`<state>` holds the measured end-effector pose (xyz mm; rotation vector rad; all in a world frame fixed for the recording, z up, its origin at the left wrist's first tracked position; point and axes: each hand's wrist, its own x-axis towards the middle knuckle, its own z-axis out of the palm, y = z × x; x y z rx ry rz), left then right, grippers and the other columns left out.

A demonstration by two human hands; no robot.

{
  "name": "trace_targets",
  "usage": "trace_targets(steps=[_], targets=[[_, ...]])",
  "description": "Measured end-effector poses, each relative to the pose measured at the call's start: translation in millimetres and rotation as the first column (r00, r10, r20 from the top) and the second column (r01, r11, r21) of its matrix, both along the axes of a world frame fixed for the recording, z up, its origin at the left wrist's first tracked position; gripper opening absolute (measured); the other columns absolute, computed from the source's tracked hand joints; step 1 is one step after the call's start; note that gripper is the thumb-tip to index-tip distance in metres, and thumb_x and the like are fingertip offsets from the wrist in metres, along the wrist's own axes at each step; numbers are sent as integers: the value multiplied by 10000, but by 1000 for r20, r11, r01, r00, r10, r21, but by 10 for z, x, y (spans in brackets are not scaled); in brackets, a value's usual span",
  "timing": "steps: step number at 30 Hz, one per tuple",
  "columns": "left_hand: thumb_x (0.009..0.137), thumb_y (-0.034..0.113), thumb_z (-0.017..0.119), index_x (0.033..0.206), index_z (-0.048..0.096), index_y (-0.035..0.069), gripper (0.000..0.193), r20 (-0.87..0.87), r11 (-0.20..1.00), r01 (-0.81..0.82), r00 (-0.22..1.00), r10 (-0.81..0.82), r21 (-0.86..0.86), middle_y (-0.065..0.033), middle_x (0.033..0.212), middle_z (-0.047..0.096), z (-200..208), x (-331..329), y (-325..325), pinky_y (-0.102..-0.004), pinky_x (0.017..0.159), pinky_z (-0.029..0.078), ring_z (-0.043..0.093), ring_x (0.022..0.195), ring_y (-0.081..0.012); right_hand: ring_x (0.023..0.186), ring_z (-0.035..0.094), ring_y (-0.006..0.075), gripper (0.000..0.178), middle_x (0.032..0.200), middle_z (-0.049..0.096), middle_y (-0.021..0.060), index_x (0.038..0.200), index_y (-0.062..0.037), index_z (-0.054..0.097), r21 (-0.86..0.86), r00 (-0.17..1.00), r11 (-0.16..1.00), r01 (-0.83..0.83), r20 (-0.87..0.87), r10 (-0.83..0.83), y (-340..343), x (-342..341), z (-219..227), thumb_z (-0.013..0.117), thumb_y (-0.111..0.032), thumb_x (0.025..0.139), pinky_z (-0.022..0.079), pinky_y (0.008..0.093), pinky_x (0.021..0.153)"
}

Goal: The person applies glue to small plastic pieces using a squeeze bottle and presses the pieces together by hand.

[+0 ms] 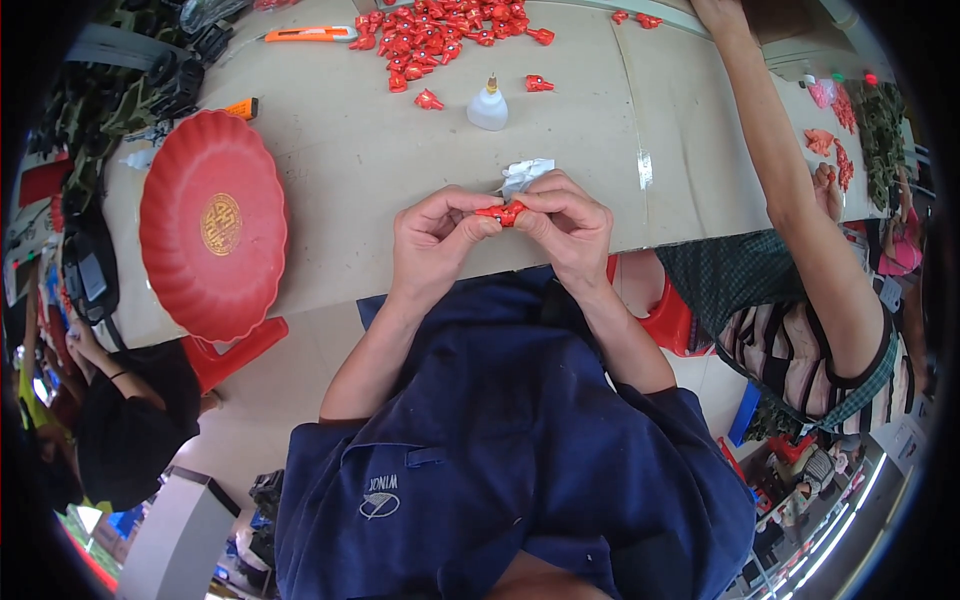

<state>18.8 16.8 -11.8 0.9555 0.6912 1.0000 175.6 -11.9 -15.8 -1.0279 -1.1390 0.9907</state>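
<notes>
Between my two hands, just over the table's near edge, is a small red plastic piece (503, 213) with a dark spot on it. My left hand (437, 235) pinches its left end between thumb and forefinger. At the other end, the thumb and fingers of my right hand (568, 225) grip it as well. A crumpled white tissue (527, 175) lies right behind my fingertips. Farther back stands a small white squeeze bottle (488, 107) with a narrow tip. Similar red pieces lie in a heap (440, 35) at the far side, a few of them loose near the bottle.
A large red scalloped tray (262, 170) sits on the table at left. An orange utility knife (310, 34) lies behind it. On the right, a co-worker's bare arm (780, 150) reaches across the table (400, 140). Red stools (672, 315) stand below the edge on both sides.
</notes>
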Motion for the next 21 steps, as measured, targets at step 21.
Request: trace_targets(steps=[21], targets=[[774,-37,620,908,632,-15,136,-22,998,2,1000,-1,56,-67,856,625,-9,-13,9,-202,686,478,597,773,-98,714,530,152,198,743,597,52,836,-21,667,56,999,998,-26,42,24,0,23,-4,731,-19,648,407,260,640]])
